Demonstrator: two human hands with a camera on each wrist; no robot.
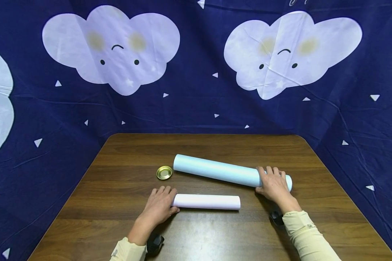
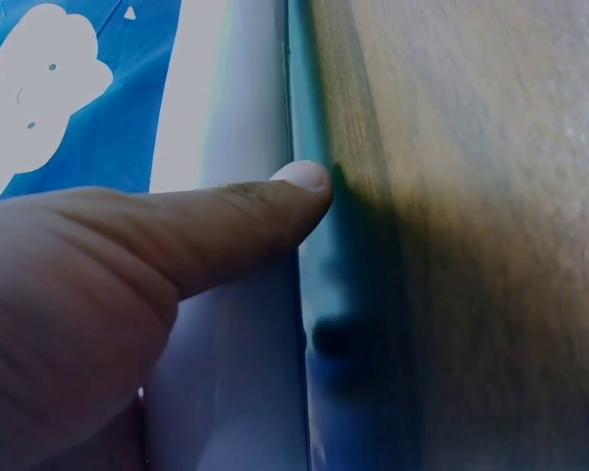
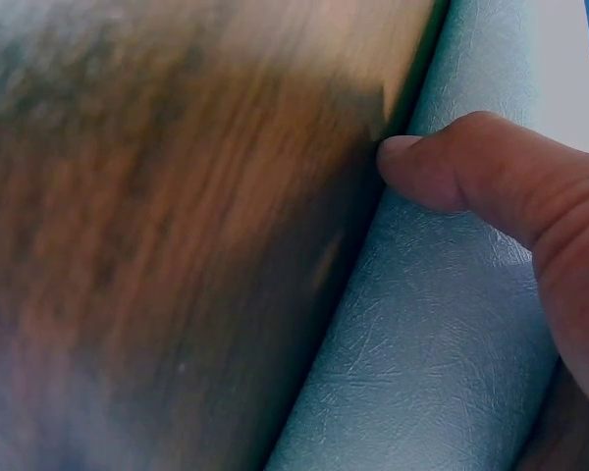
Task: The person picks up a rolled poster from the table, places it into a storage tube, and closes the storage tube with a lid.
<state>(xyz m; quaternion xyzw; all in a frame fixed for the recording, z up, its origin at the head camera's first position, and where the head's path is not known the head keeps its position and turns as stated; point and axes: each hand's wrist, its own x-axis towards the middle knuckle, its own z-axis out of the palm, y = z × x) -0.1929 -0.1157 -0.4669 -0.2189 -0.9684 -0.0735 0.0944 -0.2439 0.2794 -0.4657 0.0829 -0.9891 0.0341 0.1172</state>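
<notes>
No text, brand or number can be read. At the top edge of the dark blue fabric backdrop printed with pale clouds [image 1: 196, 72], part of a white line in a looping, script-like shape [image 1: 298, 2] shows, cut off by the edge, so its letters cannot be told. Small dark marks sit on the cream fabric right sleeve [image 1: 313, 239] and the cream fabric left sleeve [image 1: 129, 252], too small to make out.
</notes>
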